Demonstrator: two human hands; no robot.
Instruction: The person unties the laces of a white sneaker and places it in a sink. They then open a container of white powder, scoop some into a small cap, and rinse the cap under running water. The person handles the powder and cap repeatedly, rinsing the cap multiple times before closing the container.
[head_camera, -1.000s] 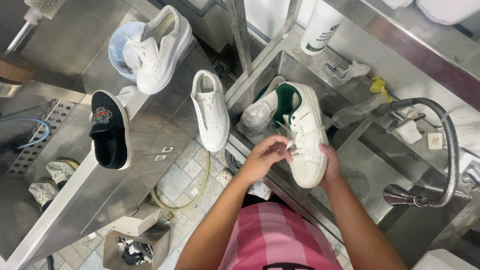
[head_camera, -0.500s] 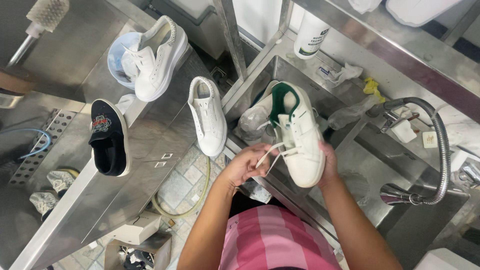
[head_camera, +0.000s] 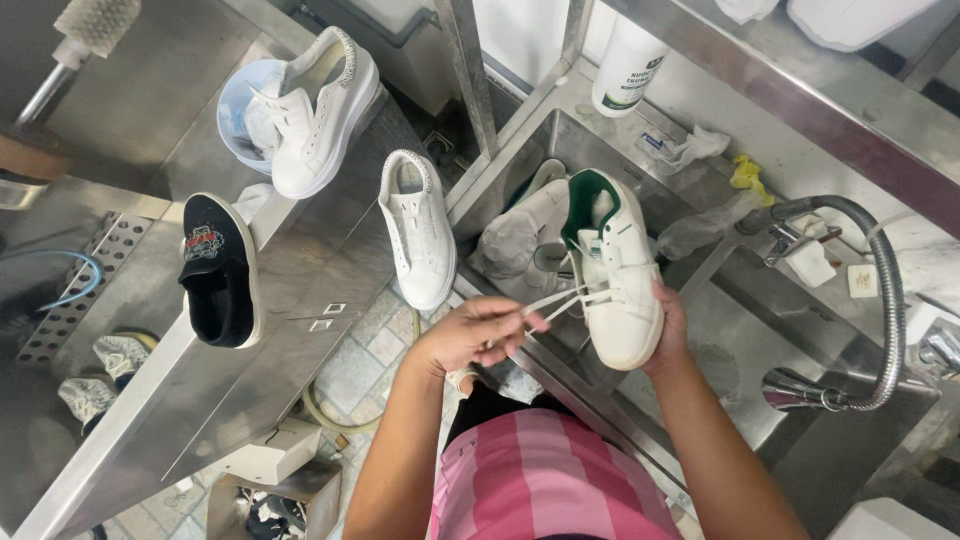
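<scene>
White sneaker (head_camera: 618, 275) with a green lining sits over the sink's (head_camera: 720, 340) front edge in the head view. Right hand (head_camera: 668, 330) grips its side, fingers wrapped on it. Left hand (head_camera: 470, 335) has fingers pinched on the white laces (head_camera: 555, 303), drawn taut toward the counter (head_camera: 300, 300).

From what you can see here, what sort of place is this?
Probably a shoe-cleaning workshop: a steel sink with a hose tap, sneakers set out on the steel counter, and a brush.
</scene>
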